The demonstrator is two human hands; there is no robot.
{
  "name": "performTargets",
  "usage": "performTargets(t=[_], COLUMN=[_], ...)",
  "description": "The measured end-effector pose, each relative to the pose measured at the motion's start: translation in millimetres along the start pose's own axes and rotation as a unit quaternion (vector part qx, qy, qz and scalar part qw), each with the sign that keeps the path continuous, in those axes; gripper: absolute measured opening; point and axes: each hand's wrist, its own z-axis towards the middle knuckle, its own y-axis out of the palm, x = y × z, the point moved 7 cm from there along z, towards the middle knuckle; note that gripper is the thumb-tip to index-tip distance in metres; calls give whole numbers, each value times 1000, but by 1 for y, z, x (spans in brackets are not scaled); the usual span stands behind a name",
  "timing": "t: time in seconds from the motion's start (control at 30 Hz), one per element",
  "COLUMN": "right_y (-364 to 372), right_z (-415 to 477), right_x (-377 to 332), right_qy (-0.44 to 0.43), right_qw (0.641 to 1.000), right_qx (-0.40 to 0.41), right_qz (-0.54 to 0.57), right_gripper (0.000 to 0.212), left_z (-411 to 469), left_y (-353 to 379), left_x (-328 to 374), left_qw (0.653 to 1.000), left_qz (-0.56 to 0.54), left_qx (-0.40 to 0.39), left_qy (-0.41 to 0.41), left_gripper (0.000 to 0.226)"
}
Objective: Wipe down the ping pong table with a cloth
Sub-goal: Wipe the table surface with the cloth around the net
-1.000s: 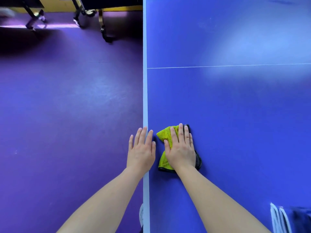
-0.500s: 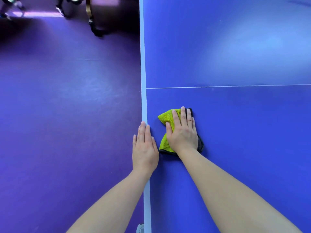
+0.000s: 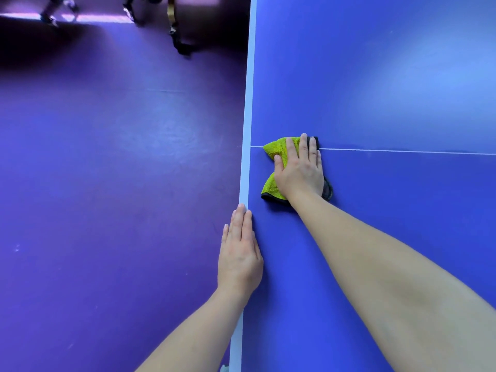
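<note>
One cloth (image 3: 279, 149) lies on the blue desk (image 3: 375, 237). It is yellow-green and bunched, with a dark hem and a grey underside that shows at its right side. It sits just beside the white edge stripe (image 3: 245, 157) without touching it, and its far end crosses the one thin white line (image 3: 402, 151) that runs across the desk.

Two bare hands are in view, each with its forearm. The right grip (image 3: 299, 173) lies flat on top of the cloth, its four fingers straight and close together and its thumb laid along the cloth's left part. It presses down and does not clutch, so it is open. The left grip (image 3: 240, 253) is also open and holds nothing. Its palm is down and its fingers are straight and together. It rests on the desk's left edge over the stripe, nearer the person than the cloth and apart from it.

The purple floor (image 3: 107, 183) fills the left half of the view. Dark furniture legs (image 3: 179, 36) stand at its far end, but they are too cropped to count.
</note>
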Motion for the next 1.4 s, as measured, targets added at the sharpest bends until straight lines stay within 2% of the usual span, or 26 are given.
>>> performTargets(t=[0.17,0.37,0.57,0.7,0.8,0.87,0.93,1.17,1.4], right_y=[2,13,13,12,16,18,19,20,22], right_z=[10,14,13,4,-22,-41,-59,-127,-260], right_x=[-17,-58,-59,-61,-68,-69,-69,-61,-44], right_qy=[10,-45,-37,-33,-39,-37,-33,-30,-37], right_qw=[1000,999,999,999,999,999,999,999,999], right_qx=[3,-5,-1,-1,-5,-1,-3,2,8], right_qz=[5,12,8,9,16,18,18,17,15], right_gripper=[62,61,61,61,61,60,60,60,59], left_z=[2,1,2,5,2,-2,-14,-66,-148], left_y=[-1,1,5,-2,-12,-17,-21,-41,-47], left_x=[2,-2,-2,-2,-12,-29,-48,-81,-75], left_qw=[1000,998,997,984,955,942,942,967,968], left_qz=[-27,-54,-79,-171,-280,-307,-297,-216,-210], left_qx=[7,11,-8,-28,-47,-53,-62,-97,-96], left_qy=[4,-6,-13,-37,-90,-129,-147,-89,-94], left_gripper=[57,58,58,53,51,48,45,43,42])
